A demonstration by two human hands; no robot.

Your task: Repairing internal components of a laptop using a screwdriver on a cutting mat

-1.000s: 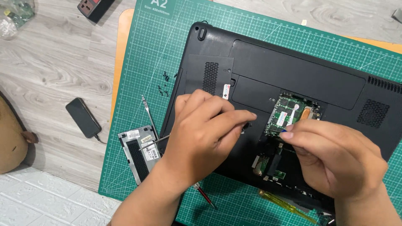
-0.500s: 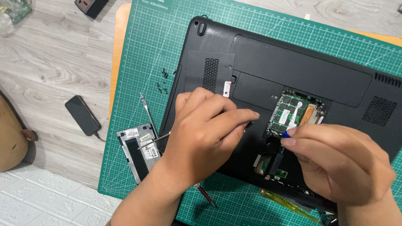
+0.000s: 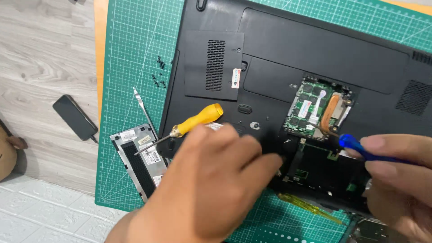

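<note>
A black laptop (image 3: pixel 279 63) lies upside down on a green cutting mat (image 3: pixel 130 67). Its open bay shows a green memory board (image 3: pixel 310 108) and a copper pipe. My left hand (image 3: pixel 211 180) rests on the laptop's base at the open bay's left edge, fingers curled down and pressing; nothing is seen in it. My right hand (image 3: pixel 398 180) grips a blue-tipped tool (image 3: pixel 360 148) whose tip sits just below the memory board. A yellow-handled screwdriver (image 3: pixel 191 123) lies on the laptop beside my left hand.
A removed drive (image 3: pixel 139 157) in a metal caddy lies on the mat at the left with a thin metal tool (image 3: pixel 144 110) above it. Several small black screws (image 3: pixel 158 76) sit on the mat. A black phone (image 3: pixel 74 117) lies on the wooden floor.
The view has closed in on the laptop. My left hand slid down and off the yellow screwdriver, which now lies uncovered. My right hand pulled right, showing the blue tool.
</note>
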